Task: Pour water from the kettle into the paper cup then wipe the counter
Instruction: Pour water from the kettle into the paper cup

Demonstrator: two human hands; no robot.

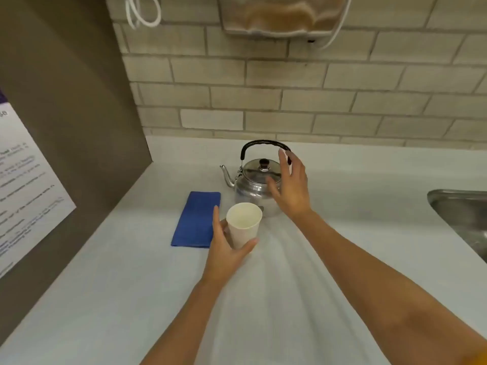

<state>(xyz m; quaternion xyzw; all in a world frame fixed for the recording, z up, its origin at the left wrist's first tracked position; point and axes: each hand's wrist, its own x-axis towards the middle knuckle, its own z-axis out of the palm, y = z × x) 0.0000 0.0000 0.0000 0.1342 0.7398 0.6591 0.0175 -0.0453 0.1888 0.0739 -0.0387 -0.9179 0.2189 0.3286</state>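
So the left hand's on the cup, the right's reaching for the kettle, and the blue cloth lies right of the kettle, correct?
Not quite. In the head view the cloth lies left of the kettle, beside the cup. The left hand holding the cup and right hand reaching are correct.

A shiny steel kettle with a black arched handle raised and lid on stands upright on the pale bench, spout pointing left. Just in front, a white paper cup stands upright and open, beside a folded blue cloth lying flat to its left
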